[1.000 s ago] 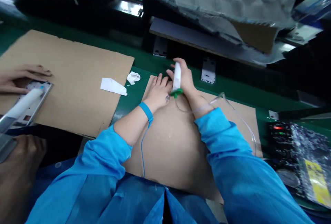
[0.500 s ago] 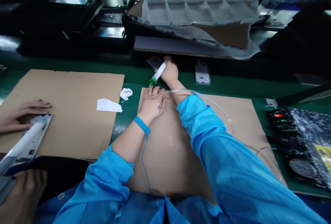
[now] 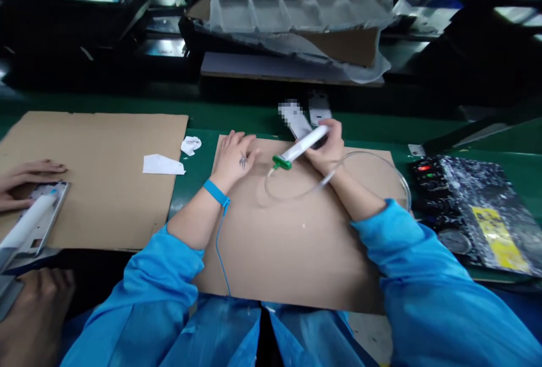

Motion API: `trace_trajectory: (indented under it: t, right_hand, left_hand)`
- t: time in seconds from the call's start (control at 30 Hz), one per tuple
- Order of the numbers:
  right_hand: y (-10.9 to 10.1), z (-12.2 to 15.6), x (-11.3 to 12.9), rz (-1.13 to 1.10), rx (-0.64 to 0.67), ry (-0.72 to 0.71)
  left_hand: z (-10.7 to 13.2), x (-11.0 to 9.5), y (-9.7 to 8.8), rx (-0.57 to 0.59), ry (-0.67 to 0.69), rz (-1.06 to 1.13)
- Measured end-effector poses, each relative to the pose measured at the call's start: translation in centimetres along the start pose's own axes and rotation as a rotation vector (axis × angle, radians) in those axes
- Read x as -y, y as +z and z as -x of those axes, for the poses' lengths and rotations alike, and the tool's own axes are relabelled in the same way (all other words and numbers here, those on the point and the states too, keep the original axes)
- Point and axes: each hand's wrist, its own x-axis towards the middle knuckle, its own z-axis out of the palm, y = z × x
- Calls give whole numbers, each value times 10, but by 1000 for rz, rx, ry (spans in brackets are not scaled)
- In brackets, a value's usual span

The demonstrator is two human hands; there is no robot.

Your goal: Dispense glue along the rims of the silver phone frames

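My left hand (image 3: 232, 158) lies flat on the brown cardboard sheet (image 3: 271, 254), fingers stretched out and holding nothing. A blue wrist strap (image 3: 217, 192) with a thin cord is round that wrist. In my right hand (image 3: 332, 147) is a white dispensing syringe (image 3: 305, 144), tilted, its green cap end pointing down and left. A clear tube (image 3: 296, 196) loops from that end over my right forearm. A flat silver phone housing (image 3: 297, 123), partly blurred out, reaches to my right fingers, which seem to grip its near end too. Just behind lies a second phone housing (image 3: 319, 108).
A grey compartment tray (image 3: 296, 14) sits on a box at the back, above a shelf board (image 3: 279, 68). A black speckled control box (image 3: 478, 209) stands right. At left, a co-worker's hand (image 3: 25, 180) rests by a phone frame on another cardboard (image 3: 122, 209); paper scraps (image 3: 163, 164) lie between.
My right hand has moved right and nearer with the syringe, and the phone housing has come along with it. My left hand stays on the cardboard. The view has shifted slightly.
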Motion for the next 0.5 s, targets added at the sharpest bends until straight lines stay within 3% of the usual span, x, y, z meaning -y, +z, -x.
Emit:
trace_trajectory:
  t: [0.1,0.2,0.4,0.5]
  right_hand:
    - [-30,55,7,-269,209,-34]
    - [-43,83,18,-558,315,-41]
    - [-42,72,28,-647,378,146]
    - [-45,73,36,-617,421,175]
  left_hand:
    - [-2,-6,2,10,-37,63]
    - [-1,-7,6,99,47,70]
    - [-2,6,7,152,114,102]
    - [-2,4,0,196,246,207]
